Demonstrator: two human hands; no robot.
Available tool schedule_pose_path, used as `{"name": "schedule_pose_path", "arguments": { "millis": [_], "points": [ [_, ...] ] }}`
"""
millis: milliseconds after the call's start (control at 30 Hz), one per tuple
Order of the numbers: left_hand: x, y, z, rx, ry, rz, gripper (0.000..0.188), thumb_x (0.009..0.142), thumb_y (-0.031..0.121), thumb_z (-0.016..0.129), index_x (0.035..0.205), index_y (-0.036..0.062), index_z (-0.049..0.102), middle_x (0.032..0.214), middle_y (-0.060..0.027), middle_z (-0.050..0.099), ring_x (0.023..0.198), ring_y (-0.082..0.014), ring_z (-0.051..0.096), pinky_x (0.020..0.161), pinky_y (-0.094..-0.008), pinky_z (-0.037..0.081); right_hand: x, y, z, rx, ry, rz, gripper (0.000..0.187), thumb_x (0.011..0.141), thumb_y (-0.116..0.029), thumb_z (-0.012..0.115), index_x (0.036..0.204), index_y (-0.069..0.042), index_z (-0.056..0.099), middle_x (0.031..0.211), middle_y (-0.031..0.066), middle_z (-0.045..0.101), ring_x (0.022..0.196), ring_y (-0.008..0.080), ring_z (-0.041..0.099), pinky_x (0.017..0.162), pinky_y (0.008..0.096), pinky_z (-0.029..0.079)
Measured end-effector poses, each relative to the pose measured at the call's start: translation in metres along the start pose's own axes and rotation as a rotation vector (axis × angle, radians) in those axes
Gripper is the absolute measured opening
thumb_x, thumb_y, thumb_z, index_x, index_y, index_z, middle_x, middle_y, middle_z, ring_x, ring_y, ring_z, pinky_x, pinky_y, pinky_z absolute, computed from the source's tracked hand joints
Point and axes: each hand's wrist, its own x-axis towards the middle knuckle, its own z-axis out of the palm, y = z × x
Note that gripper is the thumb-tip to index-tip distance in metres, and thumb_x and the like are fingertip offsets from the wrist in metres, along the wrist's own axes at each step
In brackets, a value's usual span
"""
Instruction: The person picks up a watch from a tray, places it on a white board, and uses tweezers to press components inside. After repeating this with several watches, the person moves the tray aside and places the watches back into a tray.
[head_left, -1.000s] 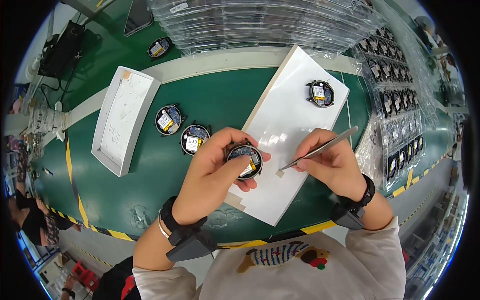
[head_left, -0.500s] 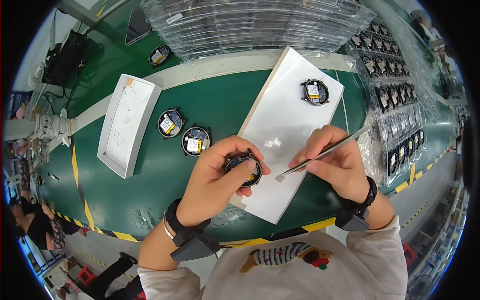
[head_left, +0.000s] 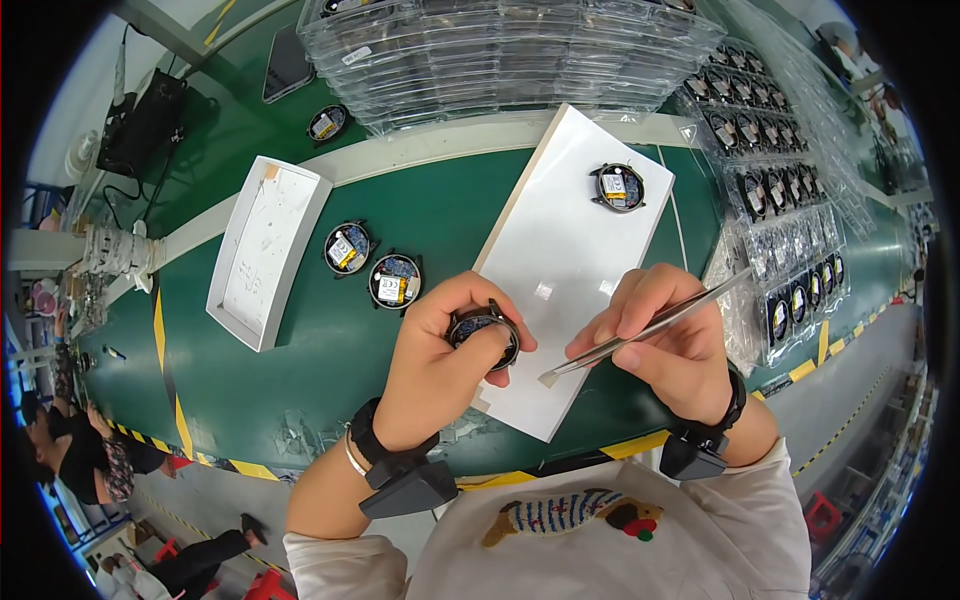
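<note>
Held in my left hand (head_left: pixel 448 355) is an opened round watch case (head_left: pixel 478 325), my thumb lying across its inside and covering part of it. My right hand (head_left: pixel 665 335) pinches metal tweezers (head_left: pixel 668 318). At their tips sits a small pale grey piece (head_left: pixel 548 379), over the lower end of a white board (head_left: pixel 545 290). Another opened watch case (head_left: pixel 619 188) rests on the board's far end. Left of my hands, two more cases, one watch case (head_left: pixel 348 248) and a second watch case (head_left: pixel 394 282), lie on the green mat with circuit boards and batteries showing.
A shallow white box (head_left: pixel 262 255) lies at left. Clear plastic trays (head_left: pixel 510 65) are stacked at the back; trays of watch cases (head_left: pixel 775 190) stand at right. Farther back lie a watch case (head_left: pixel 327 124) and a phone-like dark slab (head_left: pixel 288 66). Striped tape (head_left: pixel 250 470) marks the front edge.
The tweezers' tips, with the pale piece, have moved slightly left and down toward me. My left hand still holds the watch case. The whole view has shifted a little.
</note>
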Motion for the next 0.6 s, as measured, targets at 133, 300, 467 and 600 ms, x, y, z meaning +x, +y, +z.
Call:
{"name": "schedule_pose_path", "arguments": {
  "millis": [133, 300, 467, 600],
  "points": [
    [0.0001, -0.0010, 0.0064, -0.066, 0.054, -0.009, 0.013, 0.084, 0.001, 0.044, 0.093, 0.0014, 0.052, 0.083, -0.0109, 0.063, 0.061, -0.0107, 0.056, 0.052, -0.0215, 0.047, -0.0010, -0.0006, 0.0015, -0.006, 0.044, 0.014, 0.014, 0.083, 0.009, 0.054, 0.094, 0.002, 0.049, 0.092, 0.0093, 0.056, 0.099, 0.0259, 0.063, 0.083, 0.0313, 0.052],
    [-0.0009, -0.0001, 0.0087, -0.130, 0.051, -0.052, 0.013, 0.087, 0.004, 0.043, 0.095, 0.0020, 0.053, 0.083, -0.0107, 0.063, 0.067, -0.0117, 0.058, 0.052, -0.0226, 0.048, -0.0001, -0.0004, 0.0013, -0.040, 0.068, 0.014, 0.013, 0.084, 0.008, 0.053, 0.095, 0.002, 0.048, 0.092, 0.0088, 0.055, 0.100, 0.0272, 0.063, 0.081, 0.0295, 0.053],
    [0.0000, -0.0015, 0.0076, -0.114, 0.031, -0.059, 0.013, 0.088, 0.005, 0.043, 0.095, 0.0025, 0.053, 0.083, -0.0102, 0.063, 0.068, -0.0116, 0.057, 0.052, -0.0228, 0.047, -0.0003, 0.0026, 0.0010, -0.067, 0.055, -0.003, 0.013, 0.085, 0.008, 0.053, 0.095, 0.002, 0.048, 0.091, 0.0084, 0.054, 0.100, 0.0267, 0.063, 0.081, 0.0297, 0.053],
    [-0.0003, -0.0025, 0.0064, -0.139, 0.015, -0.067, 0.011, 0.088, 0.004, 0.045, 0.096, 0.0020, 0.052, 0.084, -0.0086, 0.063, 0.064, -0.0080, 0.055, 0.053, -0.0211, 0.047, 0.0003, 0.0036, 0.0025, -0.074, 0.069, 0.009, 0.013, 0.085, 0.008, 0.053, 0.095, 0.002, 0.048, 0.091, 0.0084, 0.054, 0.100, 0.0264, 0.063, 0.081, 0.0291, 0.053]
  ]
}}
